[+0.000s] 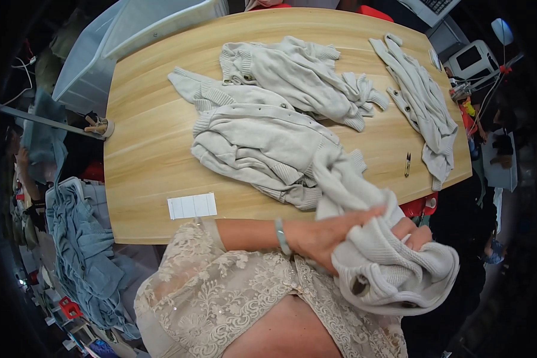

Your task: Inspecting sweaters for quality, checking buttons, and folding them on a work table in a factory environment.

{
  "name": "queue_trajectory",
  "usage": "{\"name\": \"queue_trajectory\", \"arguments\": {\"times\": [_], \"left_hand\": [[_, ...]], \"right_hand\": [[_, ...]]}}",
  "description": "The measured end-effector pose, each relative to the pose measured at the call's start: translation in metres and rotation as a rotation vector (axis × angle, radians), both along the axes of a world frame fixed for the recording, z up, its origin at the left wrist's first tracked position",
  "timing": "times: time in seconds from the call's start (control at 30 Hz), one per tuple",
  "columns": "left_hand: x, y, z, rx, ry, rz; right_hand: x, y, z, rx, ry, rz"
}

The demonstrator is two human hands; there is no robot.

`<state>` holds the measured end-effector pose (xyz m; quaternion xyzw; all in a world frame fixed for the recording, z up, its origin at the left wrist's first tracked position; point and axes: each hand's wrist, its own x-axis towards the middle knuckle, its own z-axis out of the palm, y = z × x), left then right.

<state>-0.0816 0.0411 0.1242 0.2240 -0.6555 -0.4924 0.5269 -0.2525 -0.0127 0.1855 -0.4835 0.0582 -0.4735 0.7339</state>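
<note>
Both my hands hold a light grey knitted cardigan in front of me, past the table's near edge. My left hand, with a pale bangle at the wrist, presses the knit from the left, its fingers lying across a fold. On the other side my right hand has its fingers curled in the fabric, partly hidden by it. A dark round button shows low on the held part. One length of the cardigan runs up to the table, against a bunched grey cardigan.
Behind lies another grey cardigan, and a third stretches along the right side. Small dark thread snips and a white paper strip rest on the wooden table. Left are a white bin and blue-grey garments.
</note>
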Motion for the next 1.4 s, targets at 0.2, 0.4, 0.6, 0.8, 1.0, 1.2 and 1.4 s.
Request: {"name": "queue_trajectory", "arguments": {"times": [0.2,0.4,0.6,0.8,1.0,1.2,1.4], "left_hand": [[-0.002,0.021,-0.033,0.481,0.339,-0.091],[0.088,0.018,-0.027,1.064,0.404,0.121],[0.328,-0.070,0.101,0.420,0.530,1.079],[0.498,-0.057,0.160,-0.138,0.614,1.191],[0.375,-0.028,-0.108,0.604,-0.581,1.003],[0.352,0.023,-0.178,0.605,-1.086,1.002],[0.348,0.030,-0.127,0.481,-1.249,0.823]], "right_hand": [[0.050,-0.033,0.013,0.239,0.464,-0.029],[0.051,-0.081,-0.069,-0.039,0.964,0.007],[0.063,-0.093,-0.080,-0.026,1.108,0.105],[0.090,-0.093,-0.124,0.109,0.980,0.110],[0.110,-0.128,-0.190,-0.553,1.344,-0.195],[0.145,-0.161,-0.229,-0.898,1.385,-0.227],[0.122,-0.162,-0.208,-0.856,1.375,-0.013]]}}
